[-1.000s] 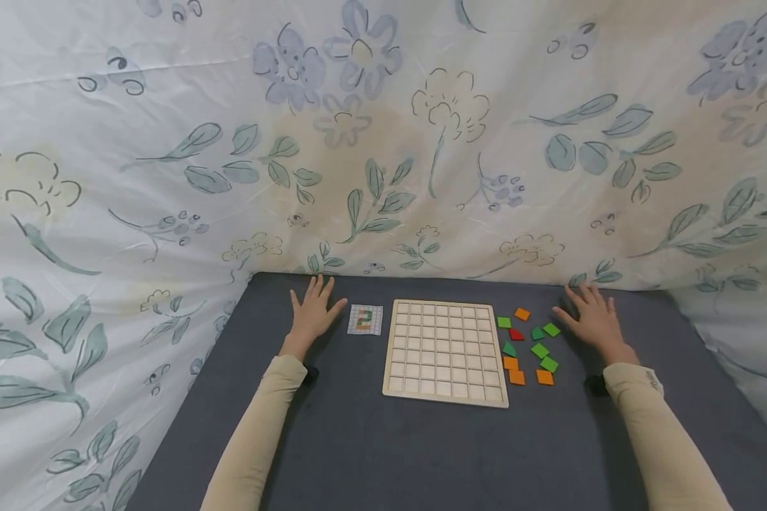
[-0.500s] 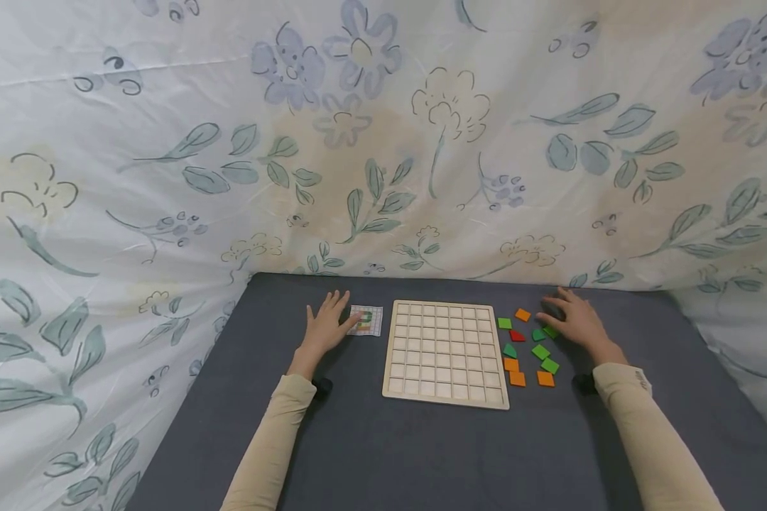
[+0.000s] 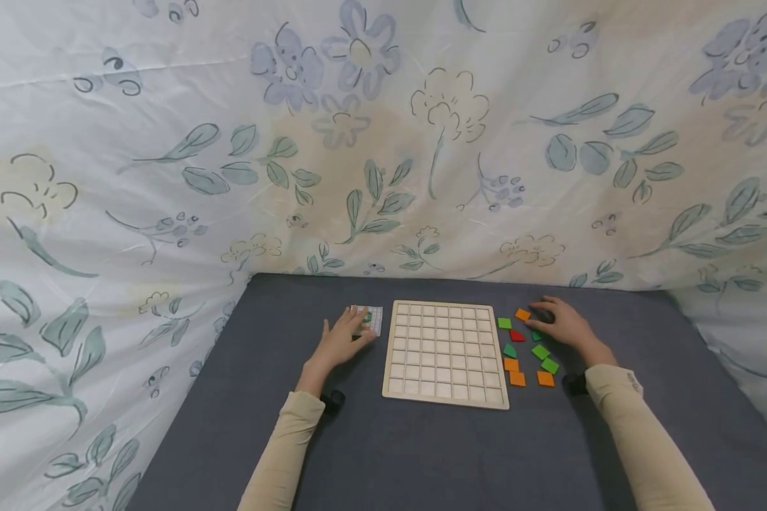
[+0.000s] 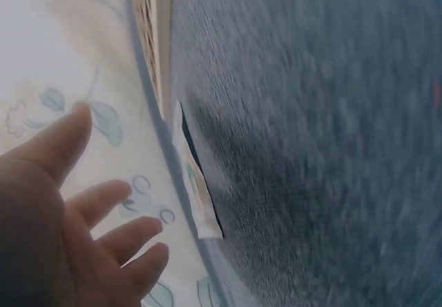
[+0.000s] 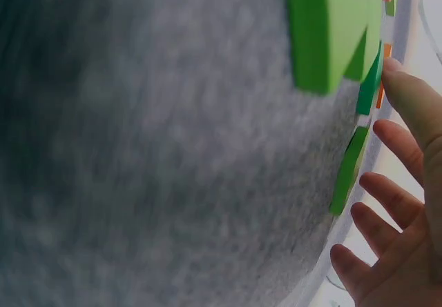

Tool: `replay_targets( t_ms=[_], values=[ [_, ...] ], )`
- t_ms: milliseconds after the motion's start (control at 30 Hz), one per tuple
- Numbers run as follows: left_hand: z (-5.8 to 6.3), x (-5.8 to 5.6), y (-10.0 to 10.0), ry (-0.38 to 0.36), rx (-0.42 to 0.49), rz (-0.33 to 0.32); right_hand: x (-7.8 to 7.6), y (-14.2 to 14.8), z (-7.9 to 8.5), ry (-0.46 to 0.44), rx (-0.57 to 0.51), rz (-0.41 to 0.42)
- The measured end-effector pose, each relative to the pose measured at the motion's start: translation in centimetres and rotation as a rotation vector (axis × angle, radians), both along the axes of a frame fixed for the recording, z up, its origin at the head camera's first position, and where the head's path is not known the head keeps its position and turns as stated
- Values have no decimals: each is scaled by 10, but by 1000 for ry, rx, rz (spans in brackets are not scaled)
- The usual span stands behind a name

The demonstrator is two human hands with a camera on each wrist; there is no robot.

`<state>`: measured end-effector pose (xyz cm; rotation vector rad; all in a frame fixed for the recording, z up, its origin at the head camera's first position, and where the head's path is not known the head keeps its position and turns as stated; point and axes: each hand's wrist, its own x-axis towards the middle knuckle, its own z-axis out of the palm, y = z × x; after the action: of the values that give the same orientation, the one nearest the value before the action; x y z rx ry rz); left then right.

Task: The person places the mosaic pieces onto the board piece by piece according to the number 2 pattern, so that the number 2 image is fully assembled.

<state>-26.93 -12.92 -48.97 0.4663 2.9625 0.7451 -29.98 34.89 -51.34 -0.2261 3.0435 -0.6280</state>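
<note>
My left hand (image 3: 341, 342) hovers with fingers spread over the near left part of a small printed card (image 3: 375, 321), partly hiding its coloured grid pattern. In the left wrist view the card (image 4: 195, 190) lies on the cloth, below the extended fingers. My right hand (image 3: 564, 326) reaches over the far end of a group of coloured tiles, holding nothing. An orange square tile (image 3: 522, 314) lies just left of its fingertips. A dark green tile (image 3: 536, 336) shows below the thumb. The right wrist view has a light green tile (image 5: 349, 172) beside the relaxed fingers.
A wooden grid board (image 3: 446, 353) with bare cells lies between the hands. Right of it are a red tile (image 3: 517, 336), several green tiles (image 3: 540, 352) and orange tiles (image 3: 545, 378). A floral curtain (image 3: 383, 177) hangs behind the dark tabletop (image 3: 447, 461).
My left hand has moved right and nearer, from beside the card to over it. My right hand has moved left over the far tiles, covering a light green one.
</note>
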Motion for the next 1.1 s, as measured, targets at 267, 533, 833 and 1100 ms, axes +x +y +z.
replay_targets(
  t_ms=[267, 533, 833, 1100],
  values=[
    [1, 13, 8, -70, -20, -69, 0, -5, 2, -14, -26, 10],
    [-1, 21, 14, -123, 13, -151, -1, -9, 4, -5, -16, -16],
    [-2, 30, 17, -197, 51, -212, -1, -13, 4, 13, -9, -52],
    [-9, 32, 15, -246, 71, -277, 2, -12, 2, 28, -21, -56]
  ],
)
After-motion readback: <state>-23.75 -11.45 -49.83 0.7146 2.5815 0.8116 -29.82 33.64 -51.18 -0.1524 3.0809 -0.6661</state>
